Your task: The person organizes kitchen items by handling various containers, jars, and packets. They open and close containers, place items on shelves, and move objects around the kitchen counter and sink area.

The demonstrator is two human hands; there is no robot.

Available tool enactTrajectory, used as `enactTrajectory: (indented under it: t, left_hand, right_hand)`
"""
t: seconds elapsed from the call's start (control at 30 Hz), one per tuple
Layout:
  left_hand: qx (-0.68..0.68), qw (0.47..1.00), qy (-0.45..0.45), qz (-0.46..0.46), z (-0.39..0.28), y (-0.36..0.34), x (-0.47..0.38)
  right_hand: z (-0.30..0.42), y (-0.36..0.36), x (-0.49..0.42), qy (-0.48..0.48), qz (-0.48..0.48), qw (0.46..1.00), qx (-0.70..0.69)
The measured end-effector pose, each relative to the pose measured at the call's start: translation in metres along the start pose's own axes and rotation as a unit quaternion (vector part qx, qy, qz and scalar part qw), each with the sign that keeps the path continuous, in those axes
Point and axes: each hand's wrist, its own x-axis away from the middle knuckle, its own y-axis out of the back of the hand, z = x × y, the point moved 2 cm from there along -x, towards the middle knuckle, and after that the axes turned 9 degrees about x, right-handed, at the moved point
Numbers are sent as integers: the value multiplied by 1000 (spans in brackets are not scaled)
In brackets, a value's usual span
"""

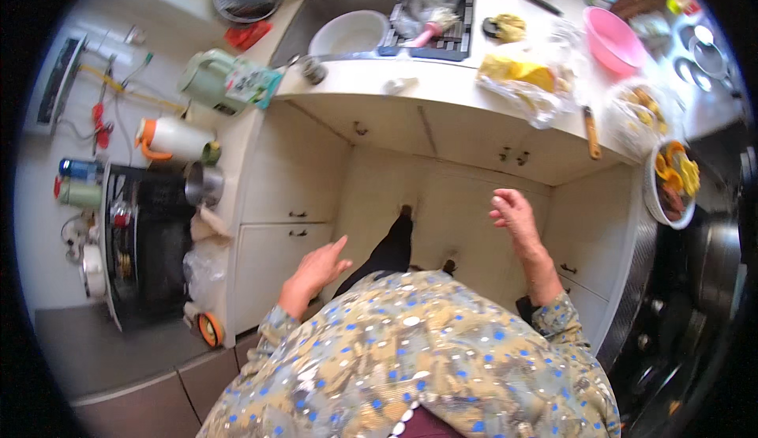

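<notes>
My left hand (320, 269) is in front of my body at the left, empty, thumb and fingers apart. On the other side my right hand (512, 216) hangs in the air, its fingers loosely curled and nothing held. Both are above the floor, inside a U of white cabinets (287, 165). Beyond the right hand, a knife's wooden handle (591, 133) juts over the counter edge. Left of it is a clear plastic bag with a yellow food item (530, 76). A white basket (651, 192) of orange and yellow pieces stands at the right corner.
A white basin (349, 32) sits in the sink (296, 35), beside a pink-handled brush (423, 36) on a drain rack (468, 23). At right are a pink bowl (616, 41) and a bagged food (642, 109). A green kettle (204, 76) and a white jug (177, 137) stand left.
</notes>
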Motion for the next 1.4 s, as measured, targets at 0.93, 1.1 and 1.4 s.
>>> enactTrajectory:
  t: [0.93,1.1,1.4]
  left_hand:
    - [261,895,-124,-339,123,199,-225]
    - [274,858,-130,-415,101,222,-279]
    - [310,804,-80,-502,90,208,-350]
  right_hand:
    - [167,-220,-231,295,-125,782,534]
    - [165,-213,-233,318,-80,794,512]
    - [147,-113,-223,193,-198,788,550]
